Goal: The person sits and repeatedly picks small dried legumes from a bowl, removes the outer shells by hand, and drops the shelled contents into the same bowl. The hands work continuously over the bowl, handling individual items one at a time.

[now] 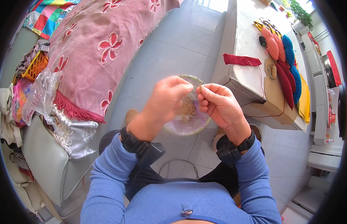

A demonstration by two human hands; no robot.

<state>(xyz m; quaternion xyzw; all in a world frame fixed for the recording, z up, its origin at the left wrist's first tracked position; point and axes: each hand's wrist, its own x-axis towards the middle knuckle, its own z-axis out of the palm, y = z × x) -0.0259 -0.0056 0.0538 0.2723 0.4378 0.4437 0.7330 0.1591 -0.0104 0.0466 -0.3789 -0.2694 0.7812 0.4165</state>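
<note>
My left hand [167,98] is blurred, its thumb and forefinger close together; whether anything is between them cannot be told. Beside it, a small gap away, my right hand [216,100] pinches a small tan piece [200,87] between thumb and fingertips. Beneath both hands is a round basin with a greenish rim [185,133], partly covered by them. A heap of small tan pieces [188,107] lies in it, along with something pale purple. I cannot tell what the small pieces are.
At the right, a table [244,44] holds yarn skeins [286,81], a strip of red knitting [242,59] and cardboard [274,92]. A red yarn strand hangs over its edge. A patterned pink cloth [92,56] and a grey padded chair [44,156] are at the left.
</note>
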